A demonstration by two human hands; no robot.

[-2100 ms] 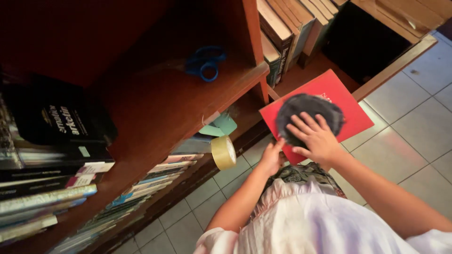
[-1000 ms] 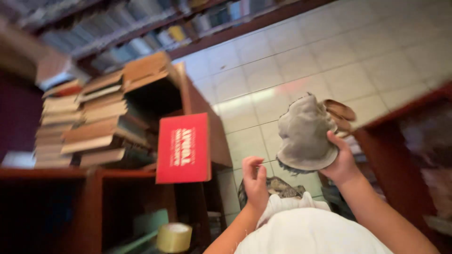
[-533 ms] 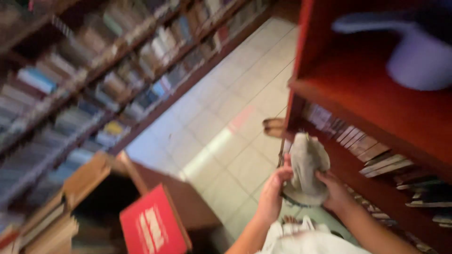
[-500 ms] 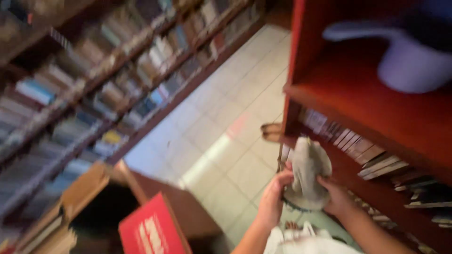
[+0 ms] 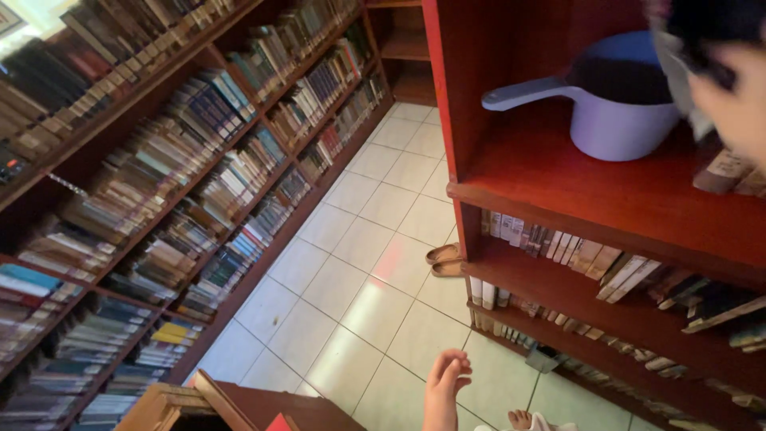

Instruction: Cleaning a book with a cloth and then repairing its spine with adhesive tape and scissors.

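Cloth up at the red shelf, wiping not yet started

The right hand (image 5: 730,96) is raised at the top right, blurry and close to the camera, and it looks closed on a grey cloth (image 5: 678,68), though the blur makes that hard to tell. The cloth is up beside the purple dipper (image 5: 606,100) on the red shelf (image 5: 590,187), just by it. Nothing shows it touching the shelf, so I think the wiping here is all left to do. The left hand (image 5: 445,381) hangs low and empty, fingers loose and apart. Below the shelf are rows of old books (image 5: 558,247). Sandals (image 5: 443,259) lie on the tile floor (image 5: 359,239).
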